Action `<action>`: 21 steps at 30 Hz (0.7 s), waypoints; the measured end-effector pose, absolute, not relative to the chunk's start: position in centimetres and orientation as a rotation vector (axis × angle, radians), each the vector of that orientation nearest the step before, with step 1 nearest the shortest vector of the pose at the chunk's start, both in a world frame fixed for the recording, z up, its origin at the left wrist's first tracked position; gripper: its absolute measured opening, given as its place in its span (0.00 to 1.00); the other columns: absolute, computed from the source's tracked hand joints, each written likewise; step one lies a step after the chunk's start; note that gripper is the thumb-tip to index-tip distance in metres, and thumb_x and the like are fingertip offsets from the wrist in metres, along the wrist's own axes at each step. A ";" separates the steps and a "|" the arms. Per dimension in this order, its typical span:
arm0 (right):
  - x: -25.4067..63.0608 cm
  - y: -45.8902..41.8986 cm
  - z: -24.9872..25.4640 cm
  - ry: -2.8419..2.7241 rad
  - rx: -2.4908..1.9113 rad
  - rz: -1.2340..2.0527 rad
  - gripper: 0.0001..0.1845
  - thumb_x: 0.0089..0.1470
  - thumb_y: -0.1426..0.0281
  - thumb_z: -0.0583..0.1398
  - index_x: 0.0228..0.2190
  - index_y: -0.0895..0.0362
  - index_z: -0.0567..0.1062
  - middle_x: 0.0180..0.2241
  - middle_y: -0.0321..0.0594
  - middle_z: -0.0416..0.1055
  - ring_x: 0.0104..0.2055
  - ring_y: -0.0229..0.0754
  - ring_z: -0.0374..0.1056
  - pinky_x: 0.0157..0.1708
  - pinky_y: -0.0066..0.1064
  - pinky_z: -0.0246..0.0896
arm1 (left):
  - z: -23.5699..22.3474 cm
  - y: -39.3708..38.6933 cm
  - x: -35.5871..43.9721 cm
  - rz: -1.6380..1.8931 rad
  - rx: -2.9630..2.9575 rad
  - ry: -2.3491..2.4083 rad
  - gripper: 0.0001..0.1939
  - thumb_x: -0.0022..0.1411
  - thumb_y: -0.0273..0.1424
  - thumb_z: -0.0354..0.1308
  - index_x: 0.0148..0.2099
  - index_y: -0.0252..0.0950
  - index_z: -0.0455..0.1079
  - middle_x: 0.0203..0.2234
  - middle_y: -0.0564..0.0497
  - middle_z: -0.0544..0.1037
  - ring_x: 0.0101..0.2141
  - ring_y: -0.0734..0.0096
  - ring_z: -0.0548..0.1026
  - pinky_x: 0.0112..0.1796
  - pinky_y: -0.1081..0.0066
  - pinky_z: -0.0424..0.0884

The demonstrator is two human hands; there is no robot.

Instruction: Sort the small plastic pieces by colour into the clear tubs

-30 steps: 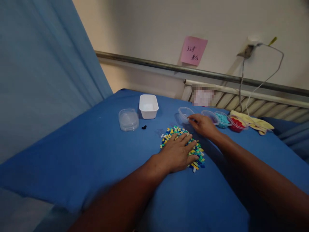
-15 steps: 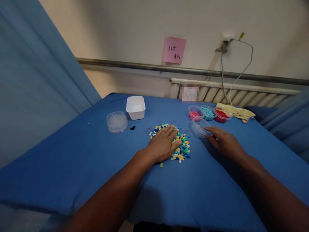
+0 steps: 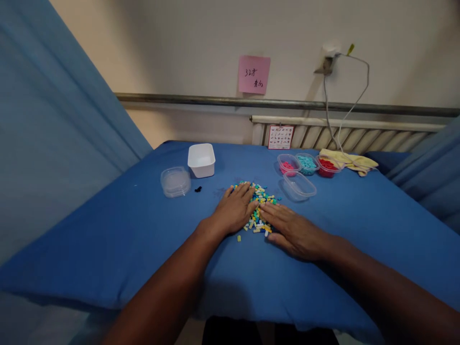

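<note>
A heap of small coloured beads (image 3: 259, 207), yellow, teal, blue and white, lies in the middle of the blue table (image 3: 108, 230). My left hand (image 3: 233, 209) rests flat on the heap's left side, fingers stretched out. My right hand (image 3: 291, 231) lies flat on the heap's right side, fingers extended toward the left hand. Neither hand holds anything. Just right of the heap and beyond my right hand stands an empty clear tub (image 3: 299, 186).
Behind the empty tub stand three clear tubs: pink beads (image 3: 288, 164), teal beads (image 3: 307, 163), red beads (image 3: 327, 167). A white box (image 3: 201, 159), a clear lidded tub (image 3: 175, 181) and a small black piece (image 3: 197, 189) sit at back left. A yellow cloth (image 3: 347, 160) and cable lie back right.
My right hand pulled the clear tub from the row toward the heap, let it go, and came down flat on the beads. The left hand stayed on the heap.
</note>
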State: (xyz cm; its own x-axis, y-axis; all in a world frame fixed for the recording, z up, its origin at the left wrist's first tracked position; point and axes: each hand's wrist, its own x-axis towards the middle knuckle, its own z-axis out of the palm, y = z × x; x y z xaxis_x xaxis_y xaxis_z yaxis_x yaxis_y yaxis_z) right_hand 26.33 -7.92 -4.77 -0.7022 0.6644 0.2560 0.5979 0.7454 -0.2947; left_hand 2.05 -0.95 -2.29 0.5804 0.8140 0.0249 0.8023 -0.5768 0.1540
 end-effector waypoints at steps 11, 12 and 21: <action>25.6 -8.1 -4.7 -2.683 -1.055 0.344 0.46 0.72 0.44 0.51 0.76 0.58 0.48 0.77 0.52 0.43 0.80 0.56 0.37 0.77 0.57 0.37 | -1.6 -1.4 2.1 0.066 2.609 1.318 0.35 0.81 0.45 0.35 0.79 0.28 0.49 0.77 0.40 0.46 0.76 0.54 0.43 0.72 0.49 0.43; 26.0 -8.3 -4.7 -2.689 -1.031 0.356 0.46 0.72 0.44 0.52 0.76 0.57 0.48 0.77 0.52 0.43 0.80 0.56 0.38 0.77 0.57 0.38 | -1.3 -1.9 1.8 0.033 2.618 1.264 0.35 0.81 0.45 0.34 0.79 0.29 0.48 0.77 0.40 0.45 0.76 0.54 0.42 0.73 0.49 0.43; 27.8 -9.7 -3.5 -2.675 -0.921 0.469 0.45 0.71 0.46 0.55 0.76 0.53 0.49 0.77 0.50 0.46 0.79 0.56 0.42 0.76 0.57 0.39 | -0.6 -9.1 -1.9 0.076 2.599 1.245 0.35 0.81 0.50 0.39 0.80 0.38 0.46 0.77 0.44 0.46 0.76 0.58 0.44 0.73 0.50 0.46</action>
State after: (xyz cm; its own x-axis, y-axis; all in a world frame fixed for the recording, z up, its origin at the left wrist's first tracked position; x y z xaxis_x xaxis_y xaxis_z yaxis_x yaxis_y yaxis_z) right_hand 27.76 -9.75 -3.50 -0.7601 0.6323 0.1496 0.5437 0.7451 -0.3863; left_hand -1.91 -9.14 -0.58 0.6320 0.7723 -0.0635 0.7588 -0.6002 0.2529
